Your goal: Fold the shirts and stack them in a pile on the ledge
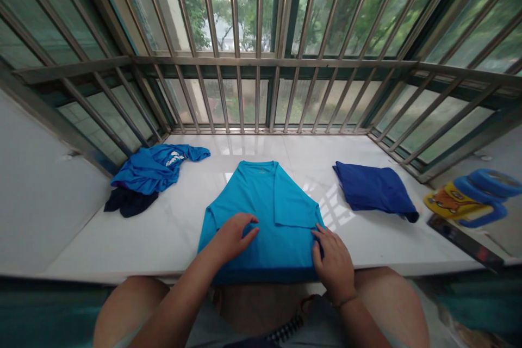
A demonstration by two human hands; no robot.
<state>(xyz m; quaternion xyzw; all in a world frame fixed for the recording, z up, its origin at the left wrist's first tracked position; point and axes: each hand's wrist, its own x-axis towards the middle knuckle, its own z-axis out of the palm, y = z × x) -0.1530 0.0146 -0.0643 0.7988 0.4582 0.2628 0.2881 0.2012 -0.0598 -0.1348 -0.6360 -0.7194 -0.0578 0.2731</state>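
Shirt (256, 206) lay on the sill (175, 244), collar (258, 163) toward the bars (326, 62), one sleeve (294, 204) flat across it. The left hand (236, 237), thumb and fingers parted, was over it; the right hand (335, 262) curved at its side, pinching or not I couldn't tell. Light, even smoothing seemed best, without dragging the sleeve.

No words can be read, because the white print (175, 159) on the crumpled blue cloth top (147, 174) and the tiny mark (262, 169) on the flat turquoise cloth shirt (255, 196) are unclear.
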